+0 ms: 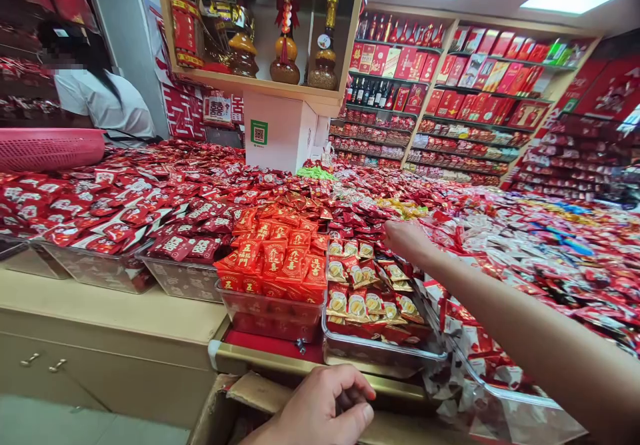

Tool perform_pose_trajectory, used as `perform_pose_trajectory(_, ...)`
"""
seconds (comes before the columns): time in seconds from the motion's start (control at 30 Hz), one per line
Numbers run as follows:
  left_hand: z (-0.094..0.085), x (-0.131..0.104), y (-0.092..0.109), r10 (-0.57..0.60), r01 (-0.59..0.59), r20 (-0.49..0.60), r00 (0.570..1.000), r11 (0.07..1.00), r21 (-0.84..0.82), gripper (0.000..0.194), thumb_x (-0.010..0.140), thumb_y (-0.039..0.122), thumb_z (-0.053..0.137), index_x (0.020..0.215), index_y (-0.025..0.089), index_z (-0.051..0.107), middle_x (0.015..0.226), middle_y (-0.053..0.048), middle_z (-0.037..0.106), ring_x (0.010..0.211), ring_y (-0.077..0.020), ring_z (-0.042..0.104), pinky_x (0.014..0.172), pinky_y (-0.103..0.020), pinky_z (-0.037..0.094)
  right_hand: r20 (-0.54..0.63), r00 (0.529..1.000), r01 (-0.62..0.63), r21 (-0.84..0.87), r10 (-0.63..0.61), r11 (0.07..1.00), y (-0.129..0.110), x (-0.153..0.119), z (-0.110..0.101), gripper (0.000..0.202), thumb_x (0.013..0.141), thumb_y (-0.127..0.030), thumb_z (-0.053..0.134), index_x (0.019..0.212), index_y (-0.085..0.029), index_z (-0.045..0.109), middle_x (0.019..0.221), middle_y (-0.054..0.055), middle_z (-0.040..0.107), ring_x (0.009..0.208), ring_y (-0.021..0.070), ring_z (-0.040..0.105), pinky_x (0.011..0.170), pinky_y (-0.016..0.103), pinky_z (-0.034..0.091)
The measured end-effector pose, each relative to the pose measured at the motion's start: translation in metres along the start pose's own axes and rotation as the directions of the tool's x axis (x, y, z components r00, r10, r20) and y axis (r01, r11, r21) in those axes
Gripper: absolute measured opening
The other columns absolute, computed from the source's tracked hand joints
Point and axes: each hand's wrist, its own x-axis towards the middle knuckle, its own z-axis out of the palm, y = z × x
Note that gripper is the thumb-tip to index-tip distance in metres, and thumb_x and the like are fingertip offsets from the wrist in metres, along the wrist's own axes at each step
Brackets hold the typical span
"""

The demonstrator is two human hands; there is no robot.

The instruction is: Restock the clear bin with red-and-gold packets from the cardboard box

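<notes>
Low at the centre of the head view is my left hand, over an open cardboard box. Its fingers are curled, with a gap to the thumb and nothing between them. My right hand reaches across to the far end of a clear plastic bin of red-and-gold wrapped packets. Its fingers look closed near dark red packets; whatever they may hold is hidden. Left of that bin, bright red packets with gold characters fill another clear bin.
More bins of red packets line the counter. A pink basket stands at the left, near a person in a white top. A display cabinet rises behind the sweets. My right forearm passes over a bin at the right.
</notes>
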Motion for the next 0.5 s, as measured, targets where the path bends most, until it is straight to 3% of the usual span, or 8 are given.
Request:
perform_pose_trajectory(0.17,0.0,0.001,-0.002,0.016,-0.016,-0.001,1.0,1.0,0.01,0.02,0.069,0.019,0.052,0.084,0.01,0.061,0.059,0.003,0.045,0.055,-0.0089,0.041,0.053,-0.018,0.035,0.133,0.978,0.16,0.021,-0.161,0.987,-0.005,0.004,0.026,0.021,0.085,-0.029,0.047,0.09,-0.012,0.059,0.091,0.007,0.062,0.083,0.0153,0.058,0.074,0.033,0.045)
perform_pose_trajectory(0.3,0.0,0.002,-0.003,0.014,-0.014,0.011,1.0,1.0,-0.016,0.019,0.068,0.017,0.052,0.083,0.01,0.061,0.058,0.003,0.046,0.054,-0.0086,0.041,0.052,-0.018,0.035,0.234,0.946,0.221,0.043,-0.225,0.974,-0.002,0.009,0.029,0.021,0.082,-0.031,0.051,0.085,-0.013,0.06,0.088,0.005,0.063,0.081,0.015,0.058,0.075,0.034,0.046)
perform_pose_trajectory(0.5,-0.001,0.003,-0.001,0.013,-0.011,0.022,1.0,0.999,-0.053,0.02,0.067,0.018,0.053,0.083,0.009,0.061,0.058,0.003,0.046,0.054,-0.0084,0.041,0.053,-0.018,0.035,0.21,0.948,0.225,0.094,-0.24,0.97,-0.006,0.023,0.024,0.027,0.085,-0.029,0.047,0.105,-0.014,0.055,0.103,0.008,0.06,0.093,0.0176,0.057,0.08,0.037,0.044)
